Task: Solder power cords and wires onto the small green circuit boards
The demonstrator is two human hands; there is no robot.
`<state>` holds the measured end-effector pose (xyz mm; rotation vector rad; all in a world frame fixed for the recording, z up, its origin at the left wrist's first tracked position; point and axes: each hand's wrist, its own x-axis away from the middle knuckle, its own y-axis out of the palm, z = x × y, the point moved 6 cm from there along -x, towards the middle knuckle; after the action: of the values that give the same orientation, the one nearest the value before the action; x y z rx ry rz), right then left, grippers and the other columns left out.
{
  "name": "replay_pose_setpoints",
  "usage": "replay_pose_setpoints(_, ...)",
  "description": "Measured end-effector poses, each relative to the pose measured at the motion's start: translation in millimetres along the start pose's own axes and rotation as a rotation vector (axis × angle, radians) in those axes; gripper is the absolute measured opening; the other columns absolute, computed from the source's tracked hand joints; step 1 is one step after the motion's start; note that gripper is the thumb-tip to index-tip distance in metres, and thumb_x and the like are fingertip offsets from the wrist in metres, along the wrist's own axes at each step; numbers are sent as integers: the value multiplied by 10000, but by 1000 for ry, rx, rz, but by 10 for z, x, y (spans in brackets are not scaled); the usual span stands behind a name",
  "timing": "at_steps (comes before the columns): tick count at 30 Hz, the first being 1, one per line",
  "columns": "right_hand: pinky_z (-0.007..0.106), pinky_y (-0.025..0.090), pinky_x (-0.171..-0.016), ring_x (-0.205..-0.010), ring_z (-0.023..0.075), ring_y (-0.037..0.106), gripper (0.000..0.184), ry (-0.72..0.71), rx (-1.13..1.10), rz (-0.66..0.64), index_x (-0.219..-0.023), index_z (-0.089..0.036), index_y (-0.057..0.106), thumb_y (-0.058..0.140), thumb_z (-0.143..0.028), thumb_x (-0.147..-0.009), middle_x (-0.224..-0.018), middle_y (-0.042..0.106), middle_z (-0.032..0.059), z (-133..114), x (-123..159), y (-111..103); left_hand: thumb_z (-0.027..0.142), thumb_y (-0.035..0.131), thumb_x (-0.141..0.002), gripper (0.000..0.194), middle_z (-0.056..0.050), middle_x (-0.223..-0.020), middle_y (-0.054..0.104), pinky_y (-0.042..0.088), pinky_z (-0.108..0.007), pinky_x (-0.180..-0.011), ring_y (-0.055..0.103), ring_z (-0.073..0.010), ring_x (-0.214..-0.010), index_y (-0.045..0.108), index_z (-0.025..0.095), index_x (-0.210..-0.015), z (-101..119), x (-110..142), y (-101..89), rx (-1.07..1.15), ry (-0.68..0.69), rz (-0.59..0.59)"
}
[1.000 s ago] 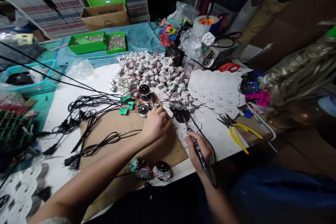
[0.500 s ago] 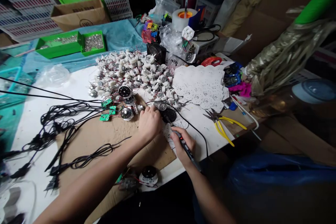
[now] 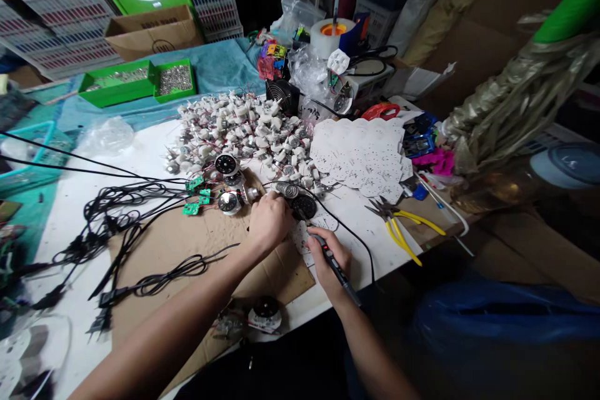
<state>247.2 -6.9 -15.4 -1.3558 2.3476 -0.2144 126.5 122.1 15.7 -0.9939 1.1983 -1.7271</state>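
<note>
Just below and right of the frame's centre, over the near part of the bench (image 3: 384, 251), I see the soldering iron (image 3: 341, 276), held slantwise in the right hand (image 3: 325, 272). The right fingers are closed around its handle, as around a thick pen, and the thin tip points up and left, toward the black disc (image 3: 304, 207) and the white holed card (image 3: 302, 239). Whether the tip touches something, I cannot tell. To me the iron seems light and stiff, with a hard and perhaps rather smooth handle, so it would want a steady hold without much squeezing. The proper place to take it is the dark handle, behind the metal front, since that front is probably very hot. The black cord (image 3: 355, 235) looks bendy and could pull a little at the hand.

Near the frame's centre, the left hand (image 3: 270, 219) has its fingers bent, beside a small shiny part (image 3: 253, 194) and the wire coil (image 3: 286, 189). The back of this hand hides the fingertips, so I cannot tell whether they grip anything. Left of centre, the green boards (image 3: 204, 196) seem thin and fragile; I would take them by their edges.
</note>
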Motion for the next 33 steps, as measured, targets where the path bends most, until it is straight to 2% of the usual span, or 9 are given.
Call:
replay_pose_setpoints(4,256,608,-631,-682,176,756,184,-8,-6,-18,-1078,-222,735,597,-298,-983,-783,780,28,26,5,15,217,542,-927,227,-174,-1086,679,502,-411,-833,664,-331,-1031,753,138,-949,4,-21,-1,-8,-3,-17)
replay_pose_setpoints(15,255,603,-646,-720,175,763,193,-2,11,-45,-1085,-219,731,590,-305,-986,-842,790,37,44,3,39,186,480,-939,274,-187,-1084,669,509,-413,-846,657,-329,-1047,743,119,-968,8,-54,72,-65,14,-34)
replay_pose_setpoints(27,220,590,-606,-602,144,738,203,30,-9,-19,-1057,-191,736,588,-312,-986,-712,762,17,34,-28,43,186,478,-942,261,-160,-1086,663,505,-386,-892,647,-294,-1064,724,119,-995,41,-28,53,-145,7,-56)
replay_pose_setpoints(33,239,606,-625,-685,164,767,188,8,2,-39,-1062,-213,738,596,-308,-983,-841,793,45,77,19,58,188,458,-952,278,-160,-1083,652,510,-384,-894,646,-289,-1059,726,121,-986,44,-42,75,-145,11,-57)
